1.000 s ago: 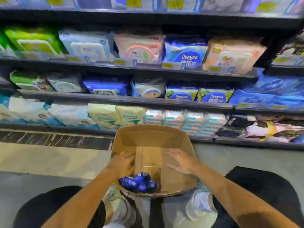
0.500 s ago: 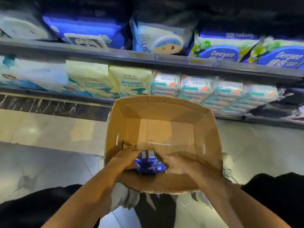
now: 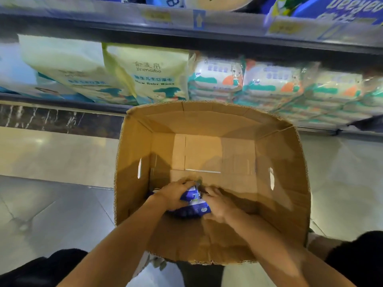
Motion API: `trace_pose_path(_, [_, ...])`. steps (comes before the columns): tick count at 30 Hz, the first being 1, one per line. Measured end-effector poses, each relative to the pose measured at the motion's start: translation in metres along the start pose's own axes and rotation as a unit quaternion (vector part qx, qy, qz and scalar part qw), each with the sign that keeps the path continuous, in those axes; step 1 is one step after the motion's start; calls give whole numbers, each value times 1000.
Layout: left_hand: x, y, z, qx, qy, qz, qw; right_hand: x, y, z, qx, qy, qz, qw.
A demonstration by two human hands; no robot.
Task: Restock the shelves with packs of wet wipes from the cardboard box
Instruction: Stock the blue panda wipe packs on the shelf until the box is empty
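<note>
Both hands low — left hand [image 3: 176,194] curled, right hand [image 3: 218,206] flatter

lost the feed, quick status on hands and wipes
Left hand and right hand both gripping blue wet-wipe packs. Packs low inside brown cardboard box. Nothing blocking.

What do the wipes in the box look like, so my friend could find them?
Look into the open cardboard box on the floor below the shelves. Near its front wall, both hands hold small blue packs. They are dark blue; the shelf packs behind are pale.
</note>
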State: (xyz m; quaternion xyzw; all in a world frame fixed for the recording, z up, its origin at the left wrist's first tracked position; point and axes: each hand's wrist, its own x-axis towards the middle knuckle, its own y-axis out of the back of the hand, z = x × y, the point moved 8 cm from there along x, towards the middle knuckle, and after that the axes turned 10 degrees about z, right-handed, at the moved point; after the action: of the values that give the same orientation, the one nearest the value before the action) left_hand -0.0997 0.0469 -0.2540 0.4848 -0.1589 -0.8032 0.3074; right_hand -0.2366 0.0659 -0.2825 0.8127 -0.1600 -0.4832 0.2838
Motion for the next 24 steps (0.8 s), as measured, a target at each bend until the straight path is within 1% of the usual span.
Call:
trace_pose_path(2, [-1,13,-6,-76,24,18,997,4,3,-4,0,20,9,1000])
trace_pose_path(5, [-2,30,-18,-135,89,48,986,9,5,-13,2,55,18,998])
trace_pose_path(7, [-3,34,-29,-164,139,56,975,7,12,-10,18,40,22,999])
trace_pose_path(10, [-5,38,-38,-201,190,80,958,-1,22,8,51,-3,13,999])
trace_pose_path(14, [-3,42,-37,-250,217,126,935,-11,19,42,112,-77,10,991])
trace_pose_path(17, [0,35,-42,-285,225,126,923,-15,13,54,162,-121,25,979])
trace_pose_path(19, [-1,30,-45,-292,227,124,921,-13,7,54,178,-127,30,975])
trace_pose_path(21, [-2,30,-49,-302,227,142,915,-10,2,54,177,-125,32,976])
trace_pose_path(24, [-7,29,-52,-343,247,158,893,-5,-4,58,193,-126,32,973])
